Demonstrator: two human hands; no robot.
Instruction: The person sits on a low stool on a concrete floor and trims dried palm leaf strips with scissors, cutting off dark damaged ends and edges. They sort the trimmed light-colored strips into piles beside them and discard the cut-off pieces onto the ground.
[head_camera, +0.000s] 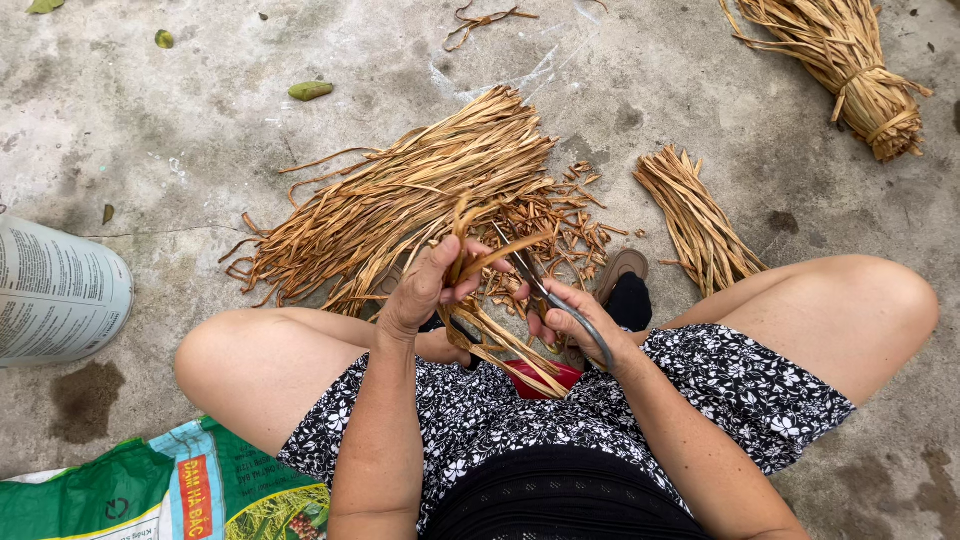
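My left hand (425, 285) grips a few dried tan leaf strips (480, 255) that bend up and over my fingers. My right hand (570, 325) holds metal scissors (535, 275), the blades pointing up toward those strips. More strips hang down from my left hand across my lap (500, 350). Just beyond my hands lies a large loose pile of the same dried strips (420, 195) on the concrete floor, with short cut-off bits (575, 215) scattered at its right side.
A small cut bundle (700, 220) lies to the right of the pile, and a tied bundle (850, 65) at the top right. A white sack (55, 290) is at the left, a green printed bag (170, 495) at the bottom left. My knees frame the hands.
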